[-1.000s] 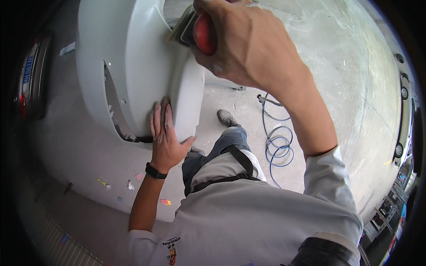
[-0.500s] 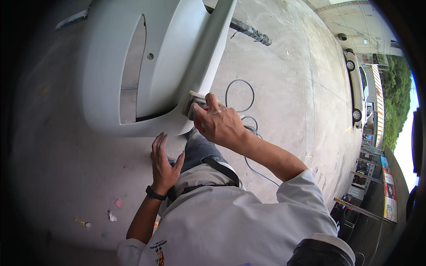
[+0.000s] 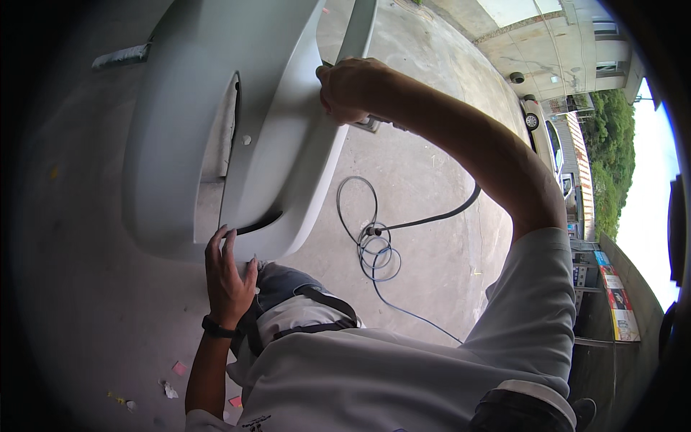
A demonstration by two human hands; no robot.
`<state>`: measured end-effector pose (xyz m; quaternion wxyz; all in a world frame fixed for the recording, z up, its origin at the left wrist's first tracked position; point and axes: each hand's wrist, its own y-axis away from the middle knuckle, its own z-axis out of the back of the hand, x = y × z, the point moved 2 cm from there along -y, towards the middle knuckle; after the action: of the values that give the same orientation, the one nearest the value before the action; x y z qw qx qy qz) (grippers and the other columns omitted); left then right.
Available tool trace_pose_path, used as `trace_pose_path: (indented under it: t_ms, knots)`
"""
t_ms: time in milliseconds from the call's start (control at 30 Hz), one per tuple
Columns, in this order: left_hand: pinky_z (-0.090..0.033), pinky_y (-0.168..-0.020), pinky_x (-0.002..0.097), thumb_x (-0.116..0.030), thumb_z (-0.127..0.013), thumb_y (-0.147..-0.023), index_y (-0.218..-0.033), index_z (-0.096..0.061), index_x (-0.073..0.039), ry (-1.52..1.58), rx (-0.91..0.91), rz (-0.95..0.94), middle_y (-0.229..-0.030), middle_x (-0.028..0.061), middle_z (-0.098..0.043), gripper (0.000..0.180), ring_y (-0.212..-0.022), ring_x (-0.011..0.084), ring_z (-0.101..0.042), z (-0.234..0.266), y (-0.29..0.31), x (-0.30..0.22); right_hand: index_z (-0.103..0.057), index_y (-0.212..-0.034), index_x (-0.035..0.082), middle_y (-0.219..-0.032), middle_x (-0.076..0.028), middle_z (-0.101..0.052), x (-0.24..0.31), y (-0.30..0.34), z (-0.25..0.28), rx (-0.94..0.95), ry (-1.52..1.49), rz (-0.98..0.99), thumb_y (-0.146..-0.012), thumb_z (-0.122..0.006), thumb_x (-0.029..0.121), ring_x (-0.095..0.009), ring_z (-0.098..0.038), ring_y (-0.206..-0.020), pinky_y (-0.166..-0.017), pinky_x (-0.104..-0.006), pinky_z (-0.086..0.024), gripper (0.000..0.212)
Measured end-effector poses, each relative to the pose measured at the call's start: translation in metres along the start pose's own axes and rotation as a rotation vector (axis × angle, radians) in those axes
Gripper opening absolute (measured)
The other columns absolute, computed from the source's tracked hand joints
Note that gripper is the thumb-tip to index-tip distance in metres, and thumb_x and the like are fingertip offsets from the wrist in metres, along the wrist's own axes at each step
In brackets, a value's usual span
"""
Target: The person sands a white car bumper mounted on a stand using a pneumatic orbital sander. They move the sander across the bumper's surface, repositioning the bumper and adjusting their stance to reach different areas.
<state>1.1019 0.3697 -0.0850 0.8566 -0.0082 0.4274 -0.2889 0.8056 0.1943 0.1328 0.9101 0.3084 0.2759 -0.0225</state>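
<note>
Pale car (image 3: 542,129), green trees (image 3: 612,147)

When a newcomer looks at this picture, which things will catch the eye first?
Probably the large pale panel, at the upper left, with the right hand at its right edge and the left hand by its lower end. Next, the coiled hose on the floor near the centre, and green trees at the right.

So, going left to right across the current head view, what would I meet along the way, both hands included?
Pale bar → white crumpled scrap → left hand → right hand → pale parked car → green trees.
</note>
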Motion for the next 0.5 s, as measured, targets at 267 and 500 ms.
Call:
trace_pose_path:
  t_ms: [267, 500]
  knots:
    - [-0.037, -0.122, 0.0584, -0.012, -0.078, -0.093, -0.156, -0.047, -0.006, -0.190, -0.127, -0.127, -0.161, 0.0195, -0.044, 0.071, -0.150, 0.0417, -0.043, 0.066, -0.073, 0.058, -0.046, -0.153, -0.002, -0.140, -0.019, -0.067, -0.023, -0.022, 0.034, 0.102, 0.031, -0.177, -0.094, -0.072, 0.023, -0.037, -0.069, -0.125, -0.097, -0.0478, -0.061, 0.070]
    - [-0.035, -0.125, 0.0582, -0.028, -0.078, -0.097, -0.161, -0.044, -0.009, -0.278, -0.227, -0.301, -0.164, 0.0163, -0.042, 0.075, -0.152, 0.0380, -0.041, 0.109, -0.187, 0.110, -0.048, -0.151, 0.000, -0.133, -0.036, -0.056, 0.056, 0.014, 0.003, 0.239, -0.128, -0.158, -0.088, -0.075, 0.007, -0.044, -0.073, -0.114, -0.093, -0.0471, -0.063, 0.070]
